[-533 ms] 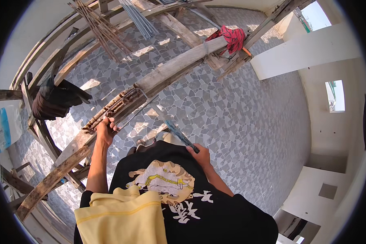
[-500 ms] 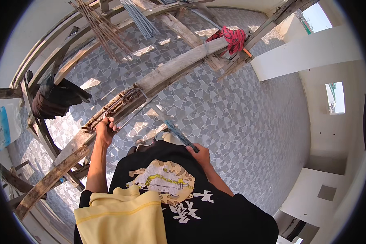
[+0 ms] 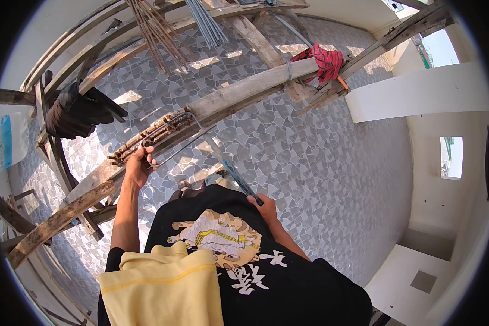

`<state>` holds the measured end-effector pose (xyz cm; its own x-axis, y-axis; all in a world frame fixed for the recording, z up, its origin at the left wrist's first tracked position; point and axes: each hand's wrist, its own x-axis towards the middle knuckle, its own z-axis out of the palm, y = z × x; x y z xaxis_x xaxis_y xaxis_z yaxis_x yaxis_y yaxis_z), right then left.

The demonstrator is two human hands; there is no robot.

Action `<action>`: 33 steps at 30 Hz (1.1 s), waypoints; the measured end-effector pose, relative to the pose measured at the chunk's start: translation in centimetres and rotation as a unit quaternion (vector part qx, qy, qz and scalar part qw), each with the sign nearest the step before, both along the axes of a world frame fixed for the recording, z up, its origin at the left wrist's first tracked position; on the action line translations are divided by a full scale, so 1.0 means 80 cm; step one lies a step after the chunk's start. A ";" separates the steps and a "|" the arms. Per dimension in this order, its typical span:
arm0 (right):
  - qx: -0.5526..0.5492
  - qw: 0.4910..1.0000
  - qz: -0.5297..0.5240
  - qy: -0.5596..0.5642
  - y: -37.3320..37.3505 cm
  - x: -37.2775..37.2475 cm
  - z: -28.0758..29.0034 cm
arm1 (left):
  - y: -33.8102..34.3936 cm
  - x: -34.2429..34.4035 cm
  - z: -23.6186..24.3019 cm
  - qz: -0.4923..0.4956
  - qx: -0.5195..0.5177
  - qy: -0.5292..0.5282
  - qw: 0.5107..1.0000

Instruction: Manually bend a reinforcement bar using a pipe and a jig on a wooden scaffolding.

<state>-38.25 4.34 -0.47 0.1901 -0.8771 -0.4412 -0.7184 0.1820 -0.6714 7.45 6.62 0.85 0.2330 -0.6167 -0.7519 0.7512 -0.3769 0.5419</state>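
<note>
Left hand (image 3: 137,169) was clamped around the near end of a thin bent grey steel rod (image 3: 182,145), fingers curled shut over it. The rod ran up and right from the fist, across the edge of a long weathered wooden beam (image 3: 244,93), to a hooked bend beside a bundle of rusty steel stirrups (image 3: 149,136) lying along the beam's top. The fist sat just below the bundle's near end; contact with the bundle could not be told.

Right hand (image 3: 265,207) gripped the lower end of a slim blue-handled metal bar tool (image 3: 239,180), fingers wrapped around it. The tool pointed up-left toward the rod; its tip was hard to make out against the grey patterned tile floor (image 3: 320,163).

A black printed shirt (image 3: 244,261) hid the right palm and lower body. A red checked cloth (image 3: 323,60) hung on the beam's far end; a dark garment (image 3: 73,111) draped over wooden framing at left. More rods at top were cut off by the frame edge.
</note>
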 end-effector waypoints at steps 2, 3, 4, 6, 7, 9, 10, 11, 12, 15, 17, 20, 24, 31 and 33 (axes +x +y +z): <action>-0.032 0.999 -0.007 -0.004 0.011 0.001 -0.007 | 0.004 -0.004 0.006 0.015 -0.055 0.000 0.998; -0.057 0.998 -0.015 -0.009 0.013 0.004 0.002 | 0.007 -0.002 0.016 -0.004 -0.115 0.020 0.993; -0.082 0.996 -0.022 -0.013 0.011 0.003 0.007 | 0.008 0.001 0.027 -0.018 -0.140 0.021 0.990; -0.117 0.993 0.012 0.001 -0.026 -0.006 0.025 | 0.008 0.008 0.088 -0.109 -0.178 0.052 0.977; -0.146 0.988 0.051 0.002 -0.055 -0.012 0.035 | 0.005 0.015 0.093 -0.123 -0.172 0.061 0.976; -0.206 0.969 0.127 0.059 -0.116 -0.023 0.063 | -0.006 0.012 0.097 -0.146 -0.131 0.021 0.980; -0.226 0.961 0.141 0.070 -0.145 -0.026 0.077 | -0.008 0.005 0.099 -0.175 -0.088 -0.021 0.980; -0.239 0.951 0.171 0.097 -0.177 -0.028 0.090 | -0.006 -0.012 0.092 -0.159 -0.066 -0.050 0.984; -0.247 0.946 0.188 0.094 -0.209 -0.029 0.101 | -0.002 -0.031 0.073 -0.125 -0.072 -0.058 0.988; -0.302 0.911 0.267 0.083 -0.319 -0.017 0.118 | 0.004 -0.106 0.050 0.015 -0.086 0.037 0.996; -0.328 0.869 0.360 0.085 -0.397 0.006 0.121 | 0.009 -0.145 0.035 0.088 -0.107 0.098 0.985; -0.386 0.808 0.442 0.050 -0.489 0.057 0.114 | -0.007 -0.194 0.027 0.186 -0.102 0.101 0.972; -0.356 0.771 0.526 0.033 -0.567 0.130 0.103 | -0.029 -0.241 0.009 0.302 -0.122 0.106 0.940; -0.330 0.750 0.572 0.029 -0.626 0.158 0.066 | -0.048 -0.276 -0.037 0.384 -0.124 0.085 0.911; -0.321 0.756 0.570 0.026 -0.627 0.152 0.057 | -0.049 -0.274 -0.038 0.383 -0.121 0.074 0.913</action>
<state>-26.10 -45.80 4.12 0.9809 -0.1929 -0.0263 -0.1909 -0.9267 -0.3236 -14.48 2.71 -2.16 0.5725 -0.4684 -0.6729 0.8158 0.4074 0.4105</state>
